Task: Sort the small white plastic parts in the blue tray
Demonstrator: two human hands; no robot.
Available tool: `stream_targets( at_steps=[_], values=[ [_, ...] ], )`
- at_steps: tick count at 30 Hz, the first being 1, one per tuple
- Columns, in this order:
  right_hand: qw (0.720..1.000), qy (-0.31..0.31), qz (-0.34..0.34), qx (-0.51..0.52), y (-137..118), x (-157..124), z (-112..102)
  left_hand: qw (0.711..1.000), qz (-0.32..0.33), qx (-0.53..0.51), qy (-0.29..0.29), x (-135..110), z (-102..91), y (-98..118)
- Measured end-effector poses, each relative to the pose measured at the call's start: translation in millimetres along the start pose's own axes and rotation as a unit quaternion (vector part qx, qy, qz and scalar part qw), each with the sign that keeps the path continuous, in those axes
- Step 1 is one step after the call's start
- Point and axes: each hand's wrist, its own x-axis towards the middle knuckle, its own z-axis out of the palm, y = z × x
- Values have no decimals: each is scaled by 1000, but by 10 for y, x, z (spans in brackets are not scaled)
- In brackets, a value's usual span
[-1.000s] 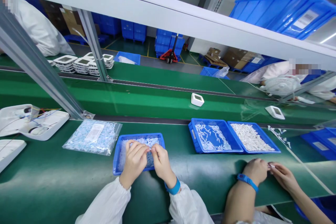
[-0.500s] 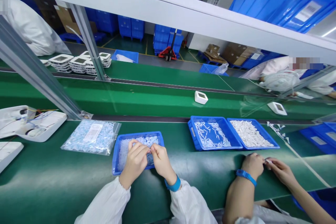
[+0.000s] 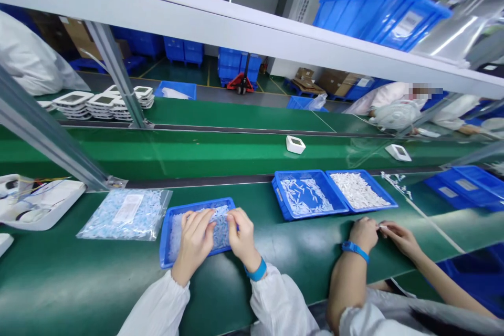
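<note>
Over a blue tray of small pale translucent pieces, both of my hands hang with a gap between them. My left hand is above the tray's middle, fingers stretched forward and thumb apart from them; nothing shows in it. At the tray's right edge, my right hand has its fingers curled in against the thumb. Whatever it may hold is too small or hidden to make out. To the left lies a clear plastic bag packed with light-blue pieces, bearing a white label.
A blue tray of white strips and another of white pieces stand to the right. A co-worker's hands work there. White housings with wires sit at left. White devices rest on the green conveyor.
My hands were together at the fingertips and have moved apart, the left hand's thumb coming away from its fingers. The whole view has shifted slightly.
</note>
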Motion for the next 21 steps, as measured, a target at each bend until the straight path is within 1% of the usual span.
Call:
stream_targets(
  at_steps=[2, 3, 4, 6, 8, 9, 11, 13, 15, 18, 20, 21],
  values=[
    [991, 98, -1, -90, 82, 43, -244, 1000, 7, 6, 6, -4, 8, -13],
    [980, 139, 17, -143, 127, 68, -396, 1000, 8, 7, 9, -8, 16, -23],
    [967, 159, 43, -195, 171, 93, -559, 1000, 9, 8, 13, -12, 27, -34],
    [954, 169, 73, -238, 249, 139, -880, 1000, 7, 11, 22, -21, 51, -49],
    [950, 167, 85, -252, 308, 178, -1136, 999, -4, 16, 31, -30, 70, -52],
    [948, 163, 89, -257, 333, 195, -1226, 999, -14, 21, 33, -34, 73, -51],
    [949, 150, 93, -262, 375, 230, -1323, 998, -48, 35, 27, -45, 57, -55],
    [953, 130, 88, -260, 412, 262, -1315, 995, -78, 57, -2, -62, 5, -84],
    [959, 105, 78, -251, 438, 283, -1218, 992, -81, 81, -57, -91, -84, -143],
    [969, 65, 64, -229, 419, 272, -930, 983, -43, 95, -149, -161, -248, -266],
    [978, 24, 48, -201, 355, 240, -673, 977, -35, 94, -188, -219, -339, -343],
    [983, -8, 33, -181, 311, 221, -539, 974, -38, 94, -201, -250, -372, -375]
  ],
)
